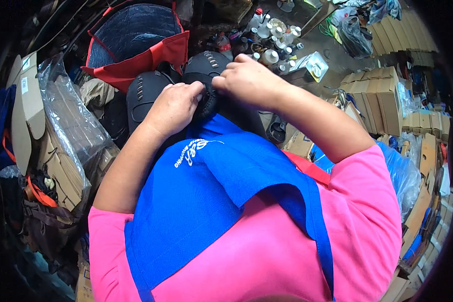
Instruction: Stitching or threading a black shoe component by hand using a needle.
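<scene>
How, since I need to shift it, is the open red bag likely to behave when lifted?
The red bag would probably flex rather than stay rigid, as its walls look thin and creased. It seems likely light for its size, since the visible inside shows mostly shiny, crinkled lining.

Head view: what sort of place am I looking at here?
Probably a cramped workshop or storeroom, judging by the stacked brown cardboard, the cluster of capped bottles on the floor and the open red bag amid the clutter.
</scene>
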A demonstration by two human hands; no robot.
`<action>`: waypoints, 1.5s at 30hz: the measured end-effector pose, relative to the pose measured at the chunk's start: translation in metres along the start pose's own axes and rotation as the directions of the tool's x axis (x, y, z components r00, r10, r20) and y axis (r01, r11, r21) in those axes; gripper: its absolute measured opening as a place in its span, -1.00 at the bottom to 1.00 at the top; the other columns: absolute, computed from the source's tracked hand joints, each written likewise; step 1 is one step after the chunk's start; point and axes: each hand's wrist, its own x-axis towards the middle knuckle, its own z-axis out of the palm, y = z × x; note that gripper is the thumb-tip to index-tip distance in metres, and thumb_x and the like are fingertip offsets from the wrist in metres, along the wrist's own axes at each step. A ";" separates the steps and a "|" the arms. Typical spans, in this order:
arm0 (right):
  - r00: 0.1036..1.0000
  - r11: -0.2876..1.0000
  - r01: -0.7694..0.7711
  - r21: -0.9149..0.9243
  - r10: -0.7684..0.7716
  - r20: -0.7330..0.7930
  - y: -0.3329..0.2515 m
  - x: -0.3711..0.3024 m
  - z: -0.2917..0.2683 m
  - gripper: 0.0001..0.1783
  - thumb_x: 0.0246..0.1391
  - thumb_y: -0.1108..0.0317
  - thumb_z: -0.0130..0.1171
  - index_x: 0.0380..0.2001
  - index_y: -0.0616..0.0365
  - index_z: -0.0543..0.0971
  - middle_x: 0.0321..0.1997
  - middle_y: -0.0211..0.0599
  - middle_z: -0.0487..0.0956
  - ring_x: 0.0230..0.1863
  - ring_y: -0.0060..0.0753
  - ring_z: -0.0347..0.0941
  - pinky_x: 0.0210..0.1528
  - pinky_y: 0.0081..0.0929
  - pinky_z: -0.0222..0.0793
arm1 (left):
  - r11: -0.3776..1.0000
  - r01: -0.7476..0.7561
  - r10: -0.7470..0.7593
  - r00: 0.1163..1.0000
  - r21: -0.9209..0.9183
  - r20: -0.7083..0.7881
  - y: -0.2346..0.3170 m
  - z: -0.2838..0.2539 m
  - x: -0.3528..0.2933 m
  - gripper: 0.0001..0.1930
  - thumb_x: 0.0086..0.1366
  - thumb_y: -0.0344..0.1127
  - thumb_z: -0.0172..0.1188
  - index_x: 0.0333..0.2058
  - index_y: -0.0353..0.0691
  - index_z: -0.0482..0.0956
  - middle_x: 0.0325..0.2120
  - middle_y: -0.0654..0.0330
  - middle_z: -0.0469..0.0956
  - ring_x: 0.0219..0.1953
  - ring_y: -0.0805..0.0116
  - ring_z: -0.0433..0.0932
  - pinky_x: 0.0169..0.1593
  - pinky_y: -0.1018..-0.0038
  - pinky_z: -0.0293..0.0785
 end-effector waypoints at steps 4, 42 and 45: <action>0.997 0.991 0.078 0.112 -0.074 -0.038 0.013 0.000 0.014 -0.96 -0.01 0.34 0.08 -0.43 -0.04 0.45 -0.49 -0.39 0.50 -0.25 -0.33 0.45 -0.11 -0.35 0.21 | 0.979 -0.123 0.134 0.989 0.164 -0.057 -0.007 -0.001 -0.015 -0.87 0.13 -0.43 0.01 -0.31 -0.18 0.45 -0.47 0.08 0.51 -0.28 0.10 0.52 -0.22 0.21 0.34; 0.818 0.702 -0.572 0.425 0.454 0.353 0.093 -0.161 0.064 -0.64 0.10 0.38 0.06 0.00 0.03 0.54 -0.30 -0.04 0.50 -0.34 -0.15 0.45 -0.15 -0.39 0.39 | 0.915 0.363 -0.403 0.810 -0.174 -0.427 -0.046 -0.089 -0.117 -0.63 0.06 -0.44 0.26 -0.09 -0.16 0.61 -0.15 0.15 0.51 -0.12 0.35 0.50 -0.04 0.44 0.43; 0.907 0.456 -0.290 0.841 0.411 0.090 0.047 -0.079 0.032 -0.70 0.04 0.46 0.17 -0.10 0.11 0.60 -0.28 -0.40 0.55 -0.33 -0.61 0.44 -0.25 -0.58 0.39 | 0.938 0.065 -0.134 0.974 -0.341 -0.183 -0.006 -0.055 -0.047 -0.67 0.09 -0.41 0.21 -0.11 -0.22 0.60 -0.10 0.12 0.54 0.02 0.25 0.46 0.13 0.40 0.31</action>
